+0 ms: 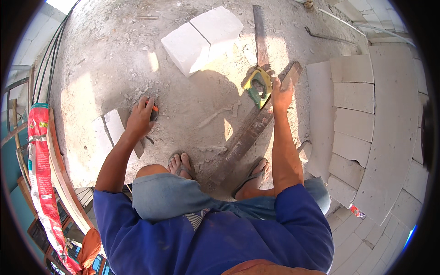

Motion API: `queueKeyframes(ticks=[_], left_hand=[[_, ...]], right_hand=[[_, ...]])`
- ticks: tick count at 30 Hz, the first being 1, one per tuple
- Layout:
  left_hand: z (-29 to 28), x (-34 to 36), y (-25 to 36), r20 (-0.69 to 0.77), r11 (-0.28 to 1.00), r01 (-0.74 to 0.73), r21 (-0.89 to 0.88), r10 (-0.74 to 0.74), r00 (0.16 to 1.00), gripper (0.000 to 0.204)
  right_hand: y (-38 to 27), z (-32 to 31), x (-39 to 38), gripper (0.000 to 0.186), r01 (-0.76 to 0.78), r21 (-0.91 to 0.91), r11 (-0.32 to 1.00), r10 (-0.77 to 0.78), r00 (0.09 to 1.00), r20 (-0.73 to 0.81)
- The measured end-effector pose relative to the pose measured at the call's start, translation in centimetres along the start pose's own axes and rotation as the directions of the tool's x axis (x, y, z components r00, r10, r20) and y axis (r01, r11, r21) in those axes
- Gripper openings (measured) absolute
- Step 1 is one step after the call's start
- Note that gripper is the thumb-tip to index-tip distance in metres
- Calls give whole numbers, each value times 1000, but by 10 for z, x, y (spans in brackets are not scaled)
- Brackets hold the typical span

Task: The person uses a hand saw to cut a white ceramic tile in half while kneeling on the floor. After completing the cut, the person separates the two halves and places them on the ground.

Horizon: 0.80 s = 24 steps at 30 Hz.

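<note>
My left hand (141, 117) is closed over a small orange-and-black tool (155, 111), which looks like a tape measure, low over the dusty ground. Much of it is hidden under the fingers. On the other side, my right hand (281, 97) grips a long brown wooden board (247, 142) near its far end, with thumb and fingers on either side. This board slants from beside my right foot toward the far right. Just left of the right hand is a hand saw's yellow-and-green handle (258, 87). A long dark strip (260, 36) runs away from the handle.
Two white blocks (201, 39) stand ahead. Smaller block pieces (110, 128) lie beside my left forearm. A block stack (353, 119) with a pale slab (389, 123) rises at the right. A red packaging sack (40, 151) and black cables (52, 55) line the left edge.
</note>
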<state>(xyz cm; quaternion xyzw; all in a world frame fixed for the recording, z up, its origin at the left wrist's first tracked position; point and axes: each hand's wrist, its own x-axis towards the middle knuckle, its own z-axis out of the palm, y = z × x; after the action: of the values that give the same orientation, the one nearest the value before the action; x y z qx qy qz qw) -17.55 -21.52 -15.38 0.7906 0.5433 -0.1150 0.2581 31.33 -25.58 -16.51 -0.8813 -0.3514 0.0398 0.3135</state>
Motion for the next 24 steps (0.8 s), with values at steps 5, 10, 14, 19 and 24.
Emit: queueKeyframes(ticks=[5,10,14,19,24], left_hand=[[-30,32,-11,-171,988,124,97,-106,980,97],[-84,86,1,-480,957,-76,-279,-70,875,112],[-146,114,105,-565,975,-182,-128,79,821,124],[-158,136,158,-368,998,21,66,5,930,118],[-140,136,155,-487,999,-37,26,45,872,111]], right_hand=[[30,1,-22,81,-72,-48,996,75,993,88],[34,9,-34,91,-141,-106,984,151,984,93],[29,-5,-44,104,-308,-220,926,358,902,244],[36,-13,-56,103,-266,-184,946,291,948,127],[8,-26,-68,92,-19,149,989,5,996,91]])
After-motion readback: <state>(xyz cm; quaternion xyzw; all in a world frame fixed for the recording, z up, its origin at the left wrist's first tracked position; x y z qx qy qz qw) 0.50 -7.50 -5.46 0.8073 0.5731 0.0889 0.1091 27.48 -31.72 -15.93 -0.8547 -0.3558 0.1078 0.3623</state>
